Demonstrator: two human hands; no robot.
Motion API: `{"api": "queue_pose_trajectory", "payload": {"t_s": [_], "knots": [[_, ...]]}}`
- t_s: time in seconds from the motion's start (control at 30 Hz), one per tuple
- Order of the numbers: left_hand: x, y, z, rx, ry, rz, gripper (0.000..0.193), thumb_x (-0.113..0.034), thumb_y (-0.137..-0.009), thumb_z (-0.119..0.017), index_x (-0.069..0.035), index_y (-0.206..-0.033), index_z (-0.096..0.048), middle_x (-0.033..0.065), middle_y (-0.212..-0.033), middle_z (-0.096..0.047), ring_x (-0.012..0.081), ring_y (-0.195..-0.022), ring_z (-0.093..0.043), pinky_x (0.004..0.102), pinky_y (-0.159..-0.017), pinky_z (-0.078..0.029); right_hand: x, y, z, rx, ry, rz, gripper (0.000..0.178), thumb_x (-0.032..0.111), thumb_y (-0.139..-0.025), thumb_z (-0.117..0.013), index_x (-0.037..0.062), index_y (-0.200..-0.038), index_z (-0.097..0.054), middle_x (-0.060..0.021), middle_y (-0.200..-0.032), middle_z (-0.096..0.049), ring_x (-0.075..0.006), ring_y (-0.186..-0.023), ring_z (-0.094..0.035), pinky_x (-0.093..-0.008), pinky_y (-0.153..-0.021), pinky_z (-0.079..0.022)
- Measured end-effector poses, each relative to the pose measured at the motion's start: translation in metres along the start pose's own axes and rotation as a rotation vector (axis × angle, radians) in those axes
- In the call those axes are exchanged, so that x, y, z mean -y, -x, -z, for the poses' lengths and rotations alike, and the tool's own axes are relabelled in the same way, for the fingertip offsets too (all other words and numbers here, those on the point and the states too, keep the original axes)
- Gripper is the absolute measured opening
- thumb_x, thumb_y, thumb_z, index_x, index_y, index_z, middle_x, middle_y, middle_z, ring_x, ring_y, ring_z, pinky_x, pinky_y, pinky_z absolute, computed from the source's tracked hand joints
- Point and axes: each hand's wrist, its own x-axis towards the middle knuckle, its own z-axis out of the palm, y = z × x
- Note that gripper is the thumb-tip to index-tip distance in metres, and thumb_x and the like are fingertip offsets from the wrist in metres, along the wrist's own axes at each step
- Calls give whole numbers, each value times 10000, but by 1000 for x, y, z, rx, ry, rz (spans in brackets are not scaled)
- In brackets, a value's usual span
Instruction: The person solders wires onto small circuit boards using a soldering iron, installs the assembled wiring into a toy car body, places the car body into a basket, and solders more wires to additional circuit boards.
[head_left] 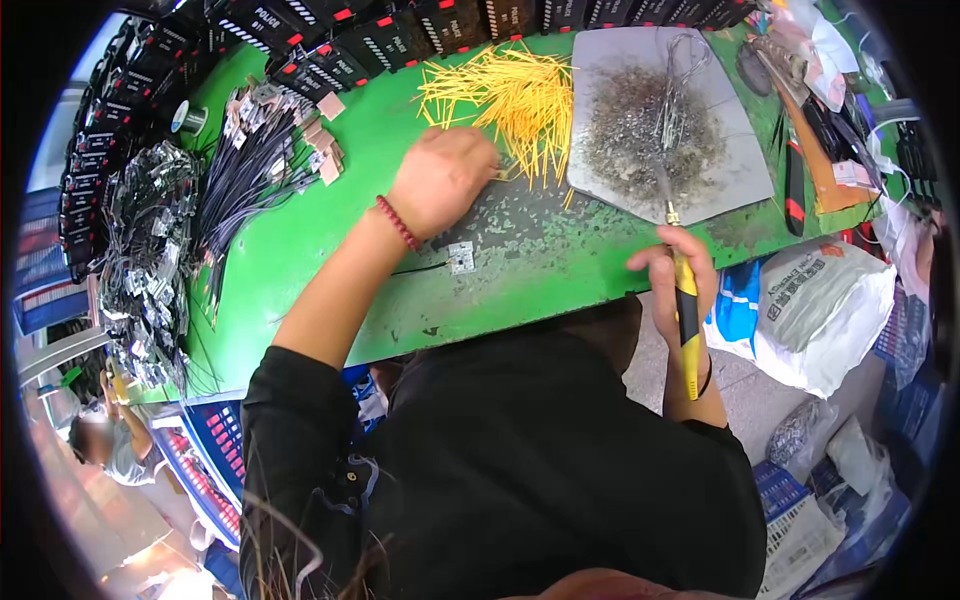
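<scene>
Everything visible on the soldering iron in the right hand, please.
The soldering iron is slim, with a yellow-and-black handle, apparently plastic, a brass-coloured collar and a narrow metal shaft. It slants away from the person, handle end nearest the body, tip end over the grey slab with its dark, crumbly residue. The right hand holds it by the handle. The tip is blurred, so contact with the residue can't be told; nor can whether it's hot.

"How is the yellow-and-black soldering iron lying?"
"Held clear, its slim metal tip pointing away from the body."
"And the thin yellow wires?"
"Loosely heaped on the green surface, crossing at many angles."
</scene>
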Motion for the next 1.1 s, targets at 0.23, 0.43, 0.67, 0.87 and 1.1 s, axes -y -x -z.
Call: {"api": "queue_pose_trajectory", "payload": {"t_s": [0.23, 0.43, 0.67, 0.87, 1.1], "knots": [[-5, 8, 14, -286, 338, 396, 74, -74, -814, -682, -25, -855, -644, 107, -763, -660, 251, -681, -646, 350, -634, -520, -22, -31, 52, -269, 3, -41, 580, 480, -951, -543, 0, -1273, -584, -32, -784, -620, -37, -606, -435, -198, -548, -328], [-14, 38, 30, -287, 431, 543, 96, -6, -776, -715, 11, -861, -675, 102, -793, -671, 174, -662, -625, 281, -633, -514, -46, -59, 58, -358, -40, -149, 205, 84, -864, -594, -3, -1043, -645, 17, -755, -569, -46, -647, -492, -189, -595, -383], [-47, 83, 37, -319, 502, 734, 101, 22, -765, -714, 15, -860, -680, 87, -795, -675, 167, -710, -637, 276, -677, -512, -54, -58, 57, -387, -115, -105, 88, 16, -824, -580, 15, -912, -583, -11, -762, -573, -63, -642, -520, -196, -588, -405], [-79, 105, 36, -307, 581, 711, 87, 38, -759, -703, 10, -834, -669, 106, -763, -648, 195, -692, -626, 294, -657, -501, -31, -38, 42, -324, -419, -206, 159, 0, -811, -552, -9, -969, -565, -8, -805, -529, -59, -660, -462, -186, -587, -356], [-91, 108, 10, -389, 333, 615, 105, -57, -718, -726, -72, -774, -639, 50, -836, -588, 258, -811, -583, 385, -727, -452, 0, -6, -47, 59, -318, -149, 297, 195, -768, -701, -1, -959, -586, -15, -882, -543, -77, -746, -466, -210, -676, -355]]}}
